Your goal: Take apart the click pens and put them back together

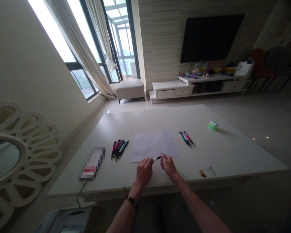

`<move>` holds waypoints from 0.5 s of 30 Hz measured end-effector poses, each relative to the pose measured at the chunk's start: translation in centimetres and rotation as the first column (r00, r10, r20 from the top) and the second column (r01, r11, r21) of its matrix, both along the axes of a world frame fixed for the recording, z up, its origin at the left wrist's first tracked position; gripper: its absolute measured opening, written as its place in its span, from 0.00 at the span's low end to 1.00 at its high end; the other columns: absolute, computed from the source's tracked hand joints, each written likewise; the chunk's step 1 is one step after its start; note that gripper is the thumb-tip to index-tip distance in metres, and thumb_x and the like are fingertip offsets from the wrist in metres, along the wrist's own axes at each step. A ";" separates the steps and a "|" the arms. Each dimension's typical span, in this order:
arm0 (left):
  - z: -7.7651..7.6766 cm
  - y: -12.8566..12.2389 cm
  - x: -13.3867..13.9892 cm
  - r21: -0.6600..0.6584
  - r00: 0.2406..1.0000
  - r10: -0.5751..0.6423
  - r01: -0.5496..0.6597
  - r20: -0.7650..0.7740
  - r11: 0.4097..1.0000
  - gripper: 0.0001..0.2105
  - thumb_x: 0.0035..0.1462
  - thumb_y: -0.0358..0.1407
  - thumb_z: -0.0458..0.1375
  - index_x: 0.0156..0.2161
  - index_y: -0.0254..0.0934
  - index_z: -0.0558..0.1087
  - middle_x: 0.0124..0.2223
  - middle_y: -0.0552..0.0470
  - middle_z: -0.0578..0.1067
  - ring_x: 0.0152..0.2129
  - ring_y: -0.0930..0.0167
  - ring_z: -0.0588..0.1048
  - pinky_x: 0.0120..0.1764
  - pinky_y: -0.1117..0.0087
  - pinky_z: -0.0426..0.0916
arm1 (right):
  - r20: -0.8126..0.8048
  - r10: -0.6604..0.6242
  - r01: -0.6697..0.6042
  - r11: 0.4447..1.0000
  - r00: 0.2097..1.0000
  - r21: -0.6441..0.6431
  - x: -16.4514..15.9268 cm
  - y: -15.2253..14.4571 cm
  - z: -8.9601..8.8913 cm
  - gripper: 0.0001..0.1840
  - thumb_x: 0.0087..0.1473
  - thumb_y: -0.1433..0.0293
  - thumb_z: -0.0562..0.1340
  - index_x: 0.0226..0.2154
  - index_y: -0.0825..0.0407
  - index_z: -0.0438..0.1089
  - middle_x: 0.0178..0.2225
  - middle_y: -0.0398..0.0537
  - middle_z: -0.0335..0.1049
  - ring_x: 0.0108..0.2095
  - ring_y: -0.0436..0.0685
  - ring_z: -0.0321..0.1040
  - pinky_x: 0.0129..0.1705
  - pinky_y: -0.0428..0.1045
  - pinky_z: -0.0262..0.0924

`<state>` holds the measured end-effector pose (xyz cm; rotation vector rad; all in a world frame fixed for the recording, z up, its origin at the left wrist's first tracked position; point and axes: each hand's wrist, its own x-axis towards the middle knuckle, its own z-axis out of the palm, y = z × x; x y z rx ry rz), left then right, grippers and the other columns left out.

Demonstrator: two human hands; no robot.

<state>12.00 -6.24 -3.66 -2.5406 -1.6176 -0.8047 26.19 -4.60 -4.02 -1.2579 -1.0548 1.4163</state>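
Note:
Both my hands hold one black-and-white pen point(157, 158) level between them, over the near edge of a sheet of paper point(150, 145). My left hand point(145, 170) is closed on the pen's white end. Fingers of my right hand point(168, 165) are closed around its dark end. Left of the paper lies a bunch of several pens point(119, 149), red, black, green and white. Three more pens point(186, 139), blue, white and red, lie side by side to the right of the sheet. Faint lines of writing show along the paper's right side.
A blurred-out phone-like device point(92, 163) with a cable lies on the white table point(140, 116) at left. A green box point(212, 125) stands at far right. Small yellow-black pieces point(202, 173) lie near the front edge. A round mirror frame point(38, 152) is beside the table.

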 end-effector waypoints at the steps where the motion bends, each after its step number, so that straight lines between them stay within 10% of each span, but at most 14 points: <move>1: 0.0 0.0 0.0 -0.012 1.000 0.006 -0.006 0.017 1.000 0.09 0.61 0.31 0.45 0.31 0.39 0.66 0.28 0.52 0.70 0.28 0.71 0.67 0.31 0.71 0.56 | -0.021 -0.027 0.028 1.000 0.999 0.005 0.1 0.0 0.1 0.26 0.47 0.46 0.52 0.17 0.48 0.48 0.12 0.35 0.45 0.12 0.45 0.43 0.14 0.44 0.40; 15: 0.3 0.2 0.2 0.012 0.999 0.037 -0.037 -0.023 0.999 0.08 0.60 0.30 0.45 0.35 0.38 0.66 0.31 0.51 0.70 0.31 0.70 0.66 0.35 0.69 0.56 | 0.182 0.195 -0.215 0.971 0.964 0.102 4.1 1.9 2.0 0.22 0.45 0.52 0.60 0.27 0.56 0.68 0.21 0.45 0.69 0.15 0.46 0.60 0.14 0.42 0.48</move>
